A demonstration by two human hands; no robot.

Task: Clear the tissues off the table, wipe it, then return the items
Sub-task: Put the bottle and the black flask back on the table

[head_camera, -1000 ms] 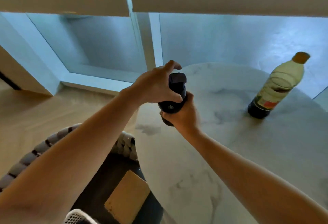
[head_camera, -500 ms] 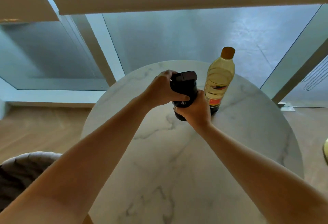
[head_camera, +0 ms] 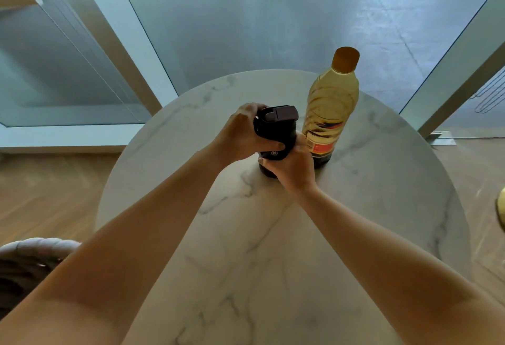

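Head view: both hands [head_camera: 240, 137] [head_camera: 293, 169] grip black flask [head_camera: 276, 131], hiding its base.

Both bare forearms reach forward from the bottom corners of the view and converge near the middle, wrists almost meeting. The left hand [head_camera: 240, 134] sits higher, its fingers curled round the upper part of a dark flask [head_camera: 276, 131] with the thumb laid across the near side. The right hand [head_camera: 292, 167] is just below and touching the left, back of the hand toward the camera, wrapped round the flask's lower part; its fingertips are hidden, so the grip there seems firm but cannot be fully made out.
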